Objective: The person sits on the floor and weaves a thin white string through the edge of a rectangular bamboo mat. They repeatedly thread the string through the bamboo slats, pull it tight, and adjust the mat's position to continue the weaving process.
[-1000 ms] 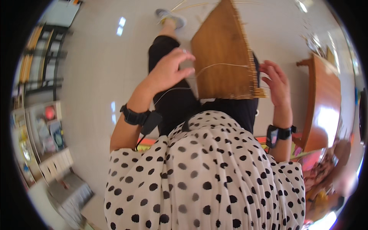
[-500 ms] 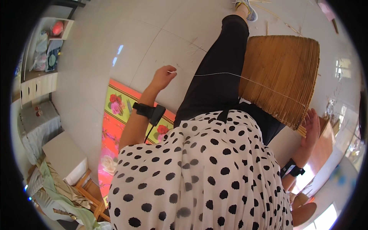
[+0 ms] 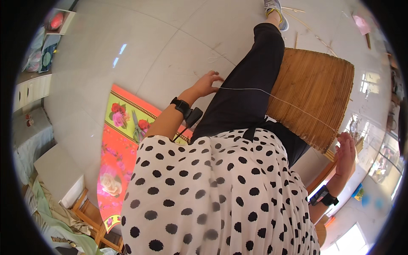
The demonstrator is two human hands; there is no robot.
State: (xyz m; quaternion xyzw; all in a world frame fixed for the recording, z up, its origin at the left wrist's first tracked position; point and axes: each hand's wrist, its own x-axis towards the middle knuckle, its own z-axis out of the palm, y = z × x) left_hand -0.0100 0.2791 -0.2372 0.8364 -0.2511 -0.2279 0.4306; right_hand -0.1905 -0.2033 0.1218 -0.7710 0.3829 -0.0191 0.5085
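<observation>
- Slatted brown mat [image 3: 312, 95] lay across the lap, right of centre in the upper half of the frame.
- White thread [image 3: 280, 99] ran over it and the dark trouser leg [image 3: 244, 76] to the left hand [image 3: 208, 83]; those fingers were loosely curved, couldn't tell if they gripped it.
- Right hand [image 3: 346, 155] was open beside the mat's lower right corner.
- Floor [image 3: 97, 55] was pale, glossy tile, with thin sticks [image 3: 314, 35] scattered upper right.
- Red floral sheet [image 3: 112, 159] sat left of centre, scissors [image 3: 137, 127] on top.
- Wooden stool [image 3: 87, 216] lower left, pale drawers [image 3: 34, 91] far left.
</observation>
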